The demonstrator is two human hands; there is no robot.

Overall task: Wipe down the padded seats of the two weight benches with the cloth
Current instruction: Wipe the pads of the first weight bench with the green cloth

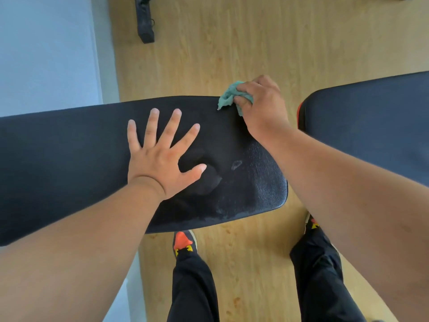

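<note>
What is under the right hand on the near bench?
The right hand grips a bunched teal cloth at the far edge of the black bench pad. The cloth's middle and the pad beneath are covered by the fingers.

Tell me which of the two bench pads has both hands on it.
The near bench pad, across the middle of the view. The left hand lies flat on it; the right hand grips the green cloth at its far edge. The other pad, at right, is untouched.
</note>
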